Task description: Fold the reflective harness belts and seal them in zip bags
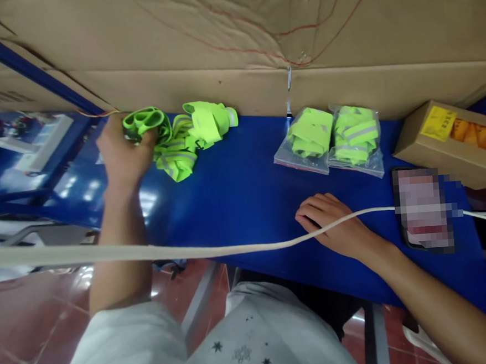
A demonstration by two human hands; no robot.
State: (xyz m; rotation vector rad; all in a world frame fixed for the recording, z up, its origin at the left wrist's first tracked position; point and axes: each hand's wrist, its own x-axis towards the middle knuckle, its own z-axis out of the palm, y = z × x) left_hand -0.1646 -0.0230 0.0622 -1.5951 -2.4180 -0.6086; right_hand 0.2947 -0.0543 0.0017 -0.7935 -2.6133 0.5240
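My left hand (121,153) is closed on a folded neon-green reflective vest (144,122) at the far left of the blue table (243,187). A loose pile of the same green vests (190,138) lies just right of that hand. My right hand (333,223) rests flat on the table near its front edge, fingers stretched out and empty. A white cable (231,248) crosses in front of it. Two clear bags with folded green vests (327,137) lie farther back, to the right of centre.
A cardboard wall (258,48) stands along the table's far side. A cardboard box with a yellow label (444,140) sits at the right. A blurred phone-like object (423,208) lies near my right hand. Red tiled floor shows below the table.
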